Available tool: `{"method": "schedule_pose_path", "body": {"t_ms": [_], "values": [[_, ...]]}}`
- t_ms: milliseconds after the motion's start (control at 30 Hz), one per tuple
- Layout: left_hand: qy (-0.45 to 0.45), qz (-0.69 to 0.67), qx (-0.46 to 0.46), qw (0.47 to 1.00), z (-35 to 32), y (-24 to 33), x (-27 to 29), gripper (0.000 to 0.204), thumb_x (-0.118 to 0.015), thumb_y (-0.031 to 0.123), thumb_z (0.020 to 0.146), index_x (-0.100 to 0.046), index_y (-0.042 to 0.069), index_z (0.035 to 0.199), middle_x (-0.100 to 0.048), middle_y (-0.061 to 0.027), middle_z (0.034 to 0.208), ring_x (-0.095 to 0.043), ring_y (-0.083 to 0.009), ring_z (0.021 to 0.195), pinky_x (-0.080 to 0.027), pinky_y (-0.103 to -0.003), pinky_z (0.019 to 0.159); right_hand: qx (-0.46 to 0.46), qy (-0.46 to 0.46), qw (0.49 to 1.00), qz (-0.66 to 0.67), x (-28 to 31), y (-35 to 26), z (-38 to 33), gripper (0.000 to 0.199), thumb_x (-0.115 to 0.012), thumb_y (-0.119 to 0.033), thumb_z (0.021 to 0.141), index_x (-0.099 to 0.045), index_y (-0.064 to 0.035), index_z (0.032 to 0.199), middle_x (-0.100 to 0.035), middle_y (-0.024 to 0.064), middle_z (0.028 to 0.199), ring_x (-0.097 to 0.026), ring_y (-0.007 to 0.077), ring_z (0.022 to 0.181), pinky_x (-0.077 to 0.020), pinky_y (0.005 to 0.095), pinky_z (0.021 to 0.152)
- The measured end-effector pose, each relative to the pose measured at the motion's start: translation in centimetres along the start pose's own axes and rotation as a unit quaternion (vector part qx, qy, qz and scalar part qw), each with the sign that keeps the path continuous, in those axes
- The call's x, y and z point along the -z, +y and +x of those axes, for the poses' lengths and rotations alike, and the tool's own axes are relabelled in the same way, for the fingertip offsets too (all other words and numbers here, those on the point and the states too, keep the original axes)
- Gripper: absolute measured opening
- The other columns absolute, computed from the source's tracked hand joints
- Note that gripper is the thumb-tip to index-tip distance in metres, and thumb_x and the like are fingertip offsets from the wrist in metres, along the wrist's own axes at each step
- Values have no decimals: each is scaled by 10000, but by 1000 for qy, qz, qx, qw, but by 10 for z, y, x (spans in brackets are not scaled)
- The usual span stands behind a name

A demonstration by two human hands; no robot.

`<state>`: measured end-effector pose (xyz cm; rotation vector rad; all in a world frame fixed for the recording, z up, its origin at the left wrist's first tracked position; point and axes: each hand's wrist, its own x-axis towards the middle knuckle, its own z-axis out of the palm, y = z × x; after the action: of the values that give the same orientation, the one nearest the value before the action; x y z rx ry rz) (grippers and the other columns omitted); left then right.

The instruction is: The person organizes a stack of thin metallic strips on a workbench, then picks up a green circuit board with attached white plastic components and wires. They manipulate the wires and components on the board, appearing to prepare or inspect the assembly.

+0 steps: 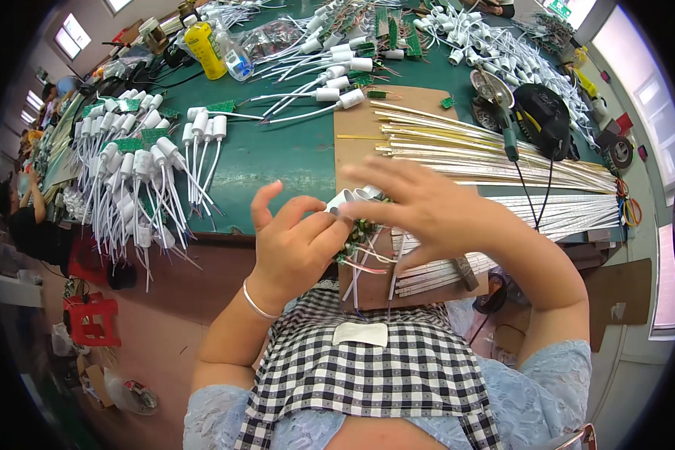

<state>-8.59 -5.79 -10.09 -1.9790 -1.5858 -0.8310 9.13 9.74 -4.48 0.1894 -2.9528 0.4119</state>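
My left hand (289, 251) is closed around a small cluster of white cylindrical caps (340, 199). Green circuit board pieces and thin red and white wires (366, 268) hang below the caps, partly behind my fingers. My right hand (424, 206) hovers just right of the cluster with fingers spread and somewhat blurred. Its fingertips overlap the caps in the picture; whether they touch I cannot tell. Beneath both hands lies a brown cardboard sheet (356, 161) on the green table (277, 169).
Bundles of long thin strips (495, 154) lie to the right, near a soldering iron (511, 139) and a black cap (541, 116). Wired white caps (139, 161) overhang the table's left edge; more (345, 79) lie farther back. A yellow bottle (205, 49) stands at the far left.
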Motion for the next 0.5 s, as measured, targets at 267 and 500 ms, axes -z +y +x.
{"method": "schedule_pose_path", "body": {"t_ms": [267,500], "values": [[-5,-5,-1,1000,-13,-1,1,139,-665,128,741,-708,142,872,-651,52,751,-615,-168,831,-226,-482,1034,6,-62,998,-6,-14,19,10,371,-662,-97,747,-571,-89,1107,-594,90,992,-582,280,980,-495,407,799],[-42,-19,49,998,-9,2,2,154,-643,150,780,-698,171,922,-671,60,820,-612,-149,879,-230,-490,1043,-5,-6,1000,-3,-22,14,-9,117,-567,-90,809,-557,-70,924,-564,89,840,-603,298,770,-507,406,657]]}}
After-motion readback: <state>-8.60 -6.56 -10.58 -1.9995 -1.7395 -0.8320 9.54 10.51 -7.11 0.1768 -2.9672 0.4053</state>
